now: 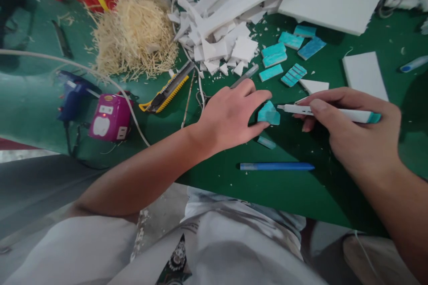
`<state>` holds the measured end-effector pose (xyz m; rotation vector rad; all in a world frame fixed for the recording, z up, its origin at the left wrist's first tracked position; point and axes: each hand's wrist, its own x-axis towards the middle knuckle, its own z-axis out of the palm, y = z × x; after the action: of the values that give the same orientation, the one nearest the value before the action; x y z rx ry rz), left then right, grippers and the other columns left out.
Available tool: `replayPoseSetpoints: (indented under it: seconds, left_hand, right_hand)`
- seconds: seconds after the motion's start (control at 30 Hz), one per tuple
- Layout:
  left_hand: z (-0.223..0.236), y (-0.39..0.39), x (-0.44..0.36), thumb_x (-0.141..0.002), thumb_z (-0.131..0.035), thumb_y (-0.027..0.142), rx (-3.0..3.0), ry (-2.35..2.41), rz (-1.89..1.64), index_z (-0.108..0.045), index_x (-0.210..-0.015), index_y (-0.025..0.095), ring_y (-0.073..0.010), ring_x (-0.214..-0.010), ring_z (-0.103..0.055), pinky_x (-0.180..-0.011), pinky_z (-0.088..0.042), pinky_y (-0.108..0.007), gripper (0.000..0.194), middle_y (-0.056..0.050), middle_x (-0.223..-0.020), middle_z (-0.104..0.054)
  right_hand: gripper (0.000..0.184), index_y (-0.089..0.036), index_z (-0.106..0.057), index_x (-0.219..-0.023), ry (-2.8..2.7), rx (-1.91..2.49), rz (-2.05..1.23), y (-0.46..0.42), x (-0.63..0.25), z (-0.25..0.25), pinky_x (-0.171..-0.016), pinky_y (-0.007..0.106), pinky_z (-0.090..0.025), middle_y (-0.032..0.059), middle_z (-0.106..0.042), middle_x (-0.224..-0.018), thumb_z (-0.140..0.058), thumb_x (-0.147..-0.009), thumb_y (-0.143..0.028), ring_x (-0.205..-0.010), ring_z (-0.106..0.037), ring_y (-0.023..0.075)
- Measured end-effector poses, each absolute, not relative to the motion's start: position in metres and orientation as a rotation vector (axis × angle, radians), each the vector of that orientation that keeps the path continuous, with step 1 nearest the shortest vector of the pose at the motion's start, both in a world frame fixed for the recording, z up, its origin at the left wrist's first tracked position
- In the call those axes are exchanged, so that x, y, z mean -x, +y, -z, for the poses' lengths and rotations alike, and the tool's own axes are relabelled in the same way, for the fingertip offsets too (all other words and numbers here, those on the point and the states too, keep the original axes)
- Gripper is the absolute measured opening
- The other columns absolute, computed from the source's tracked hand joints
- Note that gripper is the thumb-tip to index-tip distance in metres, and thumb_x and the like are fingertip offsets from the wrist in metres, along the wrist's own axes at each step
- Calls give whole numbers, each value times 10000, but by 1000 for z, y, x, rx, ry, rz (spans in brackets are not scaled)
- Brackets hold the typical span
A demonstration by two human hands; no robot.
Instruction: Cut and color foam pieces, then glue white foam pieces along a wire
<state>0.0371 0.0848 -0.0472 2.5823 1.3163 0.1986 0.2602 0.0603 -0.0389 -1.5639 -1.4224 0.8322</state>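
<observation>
"Green tabletop (pixel 214 171) is spreading under everything; where is the teal piece (pixel 269 115) sitting?"

"Just past the tip of the marker (pixel 356 115), between thumb and forefinger of the left hand (pixel 230 113), which are pinching its edges."

"And the right hand (pixel 361 131)?"

"Its fingers are gripping the marker, whose long axis is running from three o'clock to nine, tip pointing at the piece."

"Touching?"

"I can't tell; it's hovering close beside. The left hand is sitting nearer, at the piece's nine o'clock."

White shirt (pixel 230 242), dark printed motif (pixel 178 254)
</observation>
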Motion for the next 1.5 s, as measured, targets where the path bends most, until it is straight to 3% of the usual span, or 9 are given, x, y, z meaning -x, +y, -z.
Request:
replayPoseSetpoints:
  seconds: [0.5,0.97,1.5]
  left_hand:
    - [47,86,-36,-1029,-677,398,-2577,1296,-210,-705,-1343,207,-247,-1017,-687,-804,-508,-341,368,-103,-1202,-660]
    - [46,87,-36,-1028,-682,399,-2574,1297,-200,-699,-1356,204,-244,-998,-689,-800,-516,-339,382,-101,-1197,-656]
    - [47,87,-36,-1022,-690,389,-2564,1288,-212,-702,-1351,205,-244,-1020,-694,-803,-525,-336,377,-97,-1198,-659]
  right_hand:
    - [139,-274,-825,-723,-1449,1568,-848,60,-263,42,-564,293,-534,-21,-704,-628,-800,-854,-238,-547,-623,128]
    - [151,-274,-829,-722,-1433,1607,-832,59,-262,41,-607,322,-560,-17,-723,-651,-794,-866,-244,-578,-642,143]
    - [162,-263,-810,-692,-1412,1588,-855,59,-263,41,-552,311,-553,-18,-725,-645,-797,-843,-207,-534,-648,143]
